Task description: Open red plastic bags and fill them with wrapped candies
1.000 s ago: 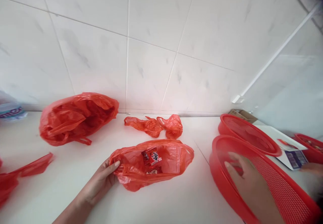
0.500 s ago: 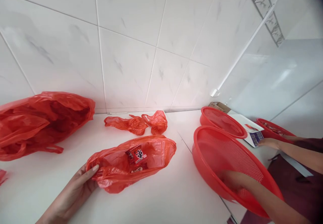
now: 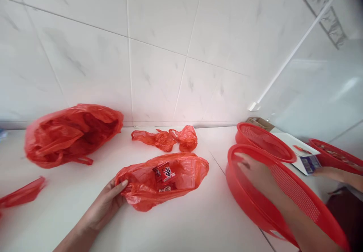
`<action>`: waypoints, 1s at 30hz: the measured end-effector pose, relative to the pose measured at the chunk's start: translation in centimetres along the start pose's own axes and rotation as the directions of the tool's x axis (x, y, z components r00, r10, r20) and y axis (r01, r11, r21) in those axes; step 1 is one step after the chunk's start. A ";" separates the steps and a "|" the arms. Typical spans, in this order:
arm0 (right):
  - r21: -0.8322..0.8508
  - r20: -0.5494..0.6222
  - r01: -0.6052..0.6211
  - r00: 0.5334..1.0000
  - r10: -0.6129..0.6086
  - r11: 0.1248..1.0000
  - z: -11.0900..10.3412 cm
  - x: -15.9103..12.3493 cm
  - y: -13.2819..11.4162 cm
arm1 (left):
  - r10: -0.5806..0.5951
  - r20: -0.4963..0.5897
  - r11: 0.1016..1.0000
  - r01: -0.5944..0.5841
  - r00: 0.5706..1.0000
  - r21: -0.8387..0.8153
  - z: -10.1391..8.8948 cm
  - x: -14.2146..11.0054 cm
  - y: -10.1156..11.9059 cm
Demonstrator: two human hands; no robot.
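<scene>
A red bag is held by the left grip; inside a basket, the closure of the right grip cannot be told.

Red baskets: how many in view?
3: the near basket, with the right hand inside; the second basket, just beyond it; the third basket, cut off at the right edge, beside a co-worker's hand. Others could be hidden.

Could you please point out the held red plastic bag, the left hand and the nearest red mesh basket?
Held red plastic bag [image 3: 185, 171], head view: bare inner wall.
Left hand [image 3: 107, 202], head view: middle of the hand.
Nearest red mesh basket [image 3: 296, 192], head view: bare patch of mesh.
</scene>
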State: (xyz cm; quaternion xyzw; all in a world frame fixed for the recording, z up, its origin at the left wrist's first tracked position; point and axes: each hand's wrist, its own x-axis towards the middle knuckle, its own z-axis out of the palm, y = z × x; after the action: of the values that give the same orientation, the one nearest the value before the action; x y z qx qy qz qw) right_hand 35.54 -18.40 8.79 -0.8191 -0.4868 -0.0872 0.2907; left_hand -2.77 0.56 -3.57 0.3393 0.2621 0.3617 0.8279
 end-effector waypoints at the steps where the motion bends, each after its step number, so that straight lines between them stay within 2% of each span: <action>1: 0.014 0.027 -0.006 1.000 0.006 1.000 0.0 -0.3 -1.2 | 0.005 0.018 1.000 -0.005 1.000 -0.004 0.0 0.0 0.0; 4: 0.064 0.101 0.059 0.993 -0.065 0.996 1.2 -2.0 -4.3 | 0.027 0.048 1.000 -0.027 0.998 -0.004 0.1 -0.1 0.0; 6: 0.097 0.134 0.159 0.976 -0.171 0.982 2.9 -3.1 -5.8 | 0.037 0.054 0.999 -0.037 0.998 0.002 0.1 -0.2 0.0; 8: 0.120 0.125 0.205 0.968 -0.219 0.971 5.0 -3.5 -6.6 | 0.044 0.062 0.999 -0.044 0.997 0.004 0.2 -0.3 -0.1; 11: 0.193 0.169 0.151 0.968 -0.184 0.970 7.3 -2.7 -7.2 | 0.050 0.046 0.999 -0.051 0.998 0.014 0.4 -0.3 0.1; 14: 0.373 0.329 0.042 0.928 -0.174 0.927 7.0 -0.9 -8.5 | 0.064 -0.007 0.993 -0.063 0.998 0.100 1.2 -0.3 1.4; 15: 0.452 0.360 -0.001 0.915 -0.181 0.892 6.5 -0.2 -9.1 | 0.089 -0.031 0.986 -0.083 0.996 0.145 1.6 -0.3 2.1; 17: 0.637 0.321 -0.073 0.930 -0.178 0.767 5.2 1.3 -10.3 | 0.181 -0.081 0.960 -0.159 0.980 0.231 2.7 -0.4 3.9; 20: 0.881 0.106 -0.062 0.992 -0.068 0.470 3.9 3.5 -11.9 | 0.351 -0.111 0.894 -0.297 0.930 0.335 4.4 -0.7 6.9; 21: 0.925 0.040 -0.029 0.999 -0.021 0.379 3.7 4.1 -12.3 | 0.401 -0.104 0.864 -0.339 0.910 0.371 5.0 -0.9 7.8; 23: 0.966 -0.034 0.021 0.998 0.044 0.259 3.6 4.9 -12.9 | 0.495 -0.072 0.778 -0.405 0.866 0.481 5.9 -1.3 9.4; 25: 0.981 -0.053 0.034 0.994 0.097 0.191 3.8 5.2 -13.3 | 0.592 -0.046 0.608 -0.409 0.804 0.681 6.6 -1.8 10.7; 28: 0.995 -0.005 -0.009 0.991 0.134 0.100 4.2 5.0 -13.6 | 0.727 -0.006 0.251 -0.257 0.687 0.933 7.2 -2.7 11.9; 29: 0.997 0.027 -0.036 0.991 0.132 0.066 4.3 4.8 -13.6 | 0.750 0.011 0.172 -0.212 0.661 0.962 7.4 -3.0 12.2; 30: 0.997 0.060 -0.064 0.990 0.125 0.031 4.5 4.6 -13.5 | 0.751 0.022 0.142 -0.194 0.660 0.971 7.6 -3.4 12.4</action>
State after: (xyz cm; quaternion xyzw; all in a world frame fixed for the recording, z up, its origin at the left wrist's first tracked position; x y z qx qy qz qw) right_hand 25.79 -7.62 12.39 -0.4164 -0.3495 0.2761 0.7926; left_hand -4.90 1.39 11.17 0.7078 0.4836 0.4678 0.2154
